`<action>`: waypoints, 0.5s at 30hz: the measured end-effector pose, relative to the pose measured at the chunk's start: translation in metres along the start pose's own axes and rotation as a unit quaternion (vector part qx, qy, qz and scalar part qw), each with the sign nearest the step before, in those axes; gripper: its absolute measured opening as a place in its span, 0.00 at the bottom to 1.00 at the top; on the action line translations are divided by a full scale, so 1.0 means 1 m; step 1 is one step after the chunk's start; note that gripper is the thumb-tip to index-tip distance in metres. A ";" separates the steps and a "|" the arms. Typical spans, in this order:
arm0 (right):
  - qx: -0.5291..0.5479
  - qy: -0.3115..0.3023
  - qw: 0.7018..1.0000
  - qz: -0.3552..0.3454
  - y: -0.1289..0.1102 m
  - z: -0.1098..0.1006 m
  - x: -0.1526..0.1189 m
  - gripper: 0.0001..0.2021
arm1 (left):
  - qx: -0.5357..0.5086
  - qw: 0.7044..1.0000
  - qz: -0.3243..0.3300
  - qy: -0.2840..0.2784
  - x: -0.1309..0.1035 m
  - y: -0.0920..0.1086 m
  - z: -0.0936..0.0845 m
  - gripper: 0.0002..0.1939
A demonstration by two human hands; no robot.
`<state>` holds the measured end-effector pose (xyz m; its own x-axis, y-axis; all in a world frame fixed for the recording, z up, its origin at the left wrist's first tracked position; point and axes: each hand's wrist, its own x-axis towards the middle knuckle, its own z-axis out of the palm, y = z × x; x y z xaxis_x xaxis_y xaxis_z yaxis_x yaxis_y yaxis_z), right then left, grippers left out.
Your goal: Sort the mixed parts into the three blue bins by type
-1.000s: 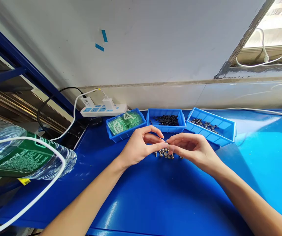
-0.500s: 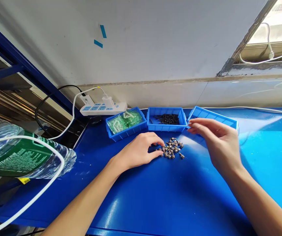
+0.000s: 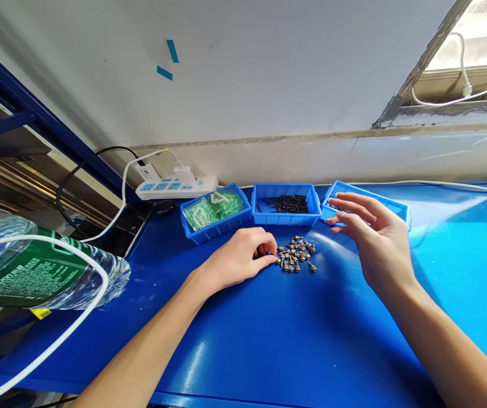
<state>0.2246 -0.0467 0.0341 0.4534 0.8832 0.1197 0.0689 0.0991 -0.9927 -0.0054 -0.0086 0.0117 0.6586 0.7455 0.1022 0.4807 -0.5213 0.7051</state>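
Observation:
A small pile of short silvery metal screws [image 3: 296, 255] with thick heads lies on the blue tabletop. My left hand [image 3: 243, 255] rests at the pile's left edge, its fingers curled and thumb drawn in toward the index finger. Whatever is between those fingertips is hidden. My right hand [image 3: 377, 243] hovers in front of the right blue bin [image 3: 392, 211], fingers spread and nothing visible in them. Some small metal pieces [image 3: 340, 208] show inside that bin, partly covered by the hand.
A middle blue bin [image 3: 286, 220] holds black screws [image 3: 289, 203]; a left bin [image 3: 215, 228] holds green-printed packets [image 3: 215, 208]. Behind stands a white power strip [image 3: 175, 187] with cables. At left are a large bottle [image 3: 26, 266] and a white cable [image 3: 98, 266] looping across it.
My left fingers have closed from a wider grasp at the pile's edge. My right fingers have spread from a pinch near the right bin. The view has shifted slightly.

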 end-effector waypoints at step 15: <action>-0.019 -0.043 0.999 -0.019 0.005 0.004 -0.003 0.12 | 0.036 0.998 -0.034 -0.049 -0.006 0.005 -0.015 0.04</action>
<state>0.2201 -0.0465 0.0285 0.3717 0.9154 0.1548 0.1188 0.1184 -0.9858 -0.0156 -0.0100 0.0249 0.6755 0.7372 -0.0155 0.5636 -0.5026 0.6556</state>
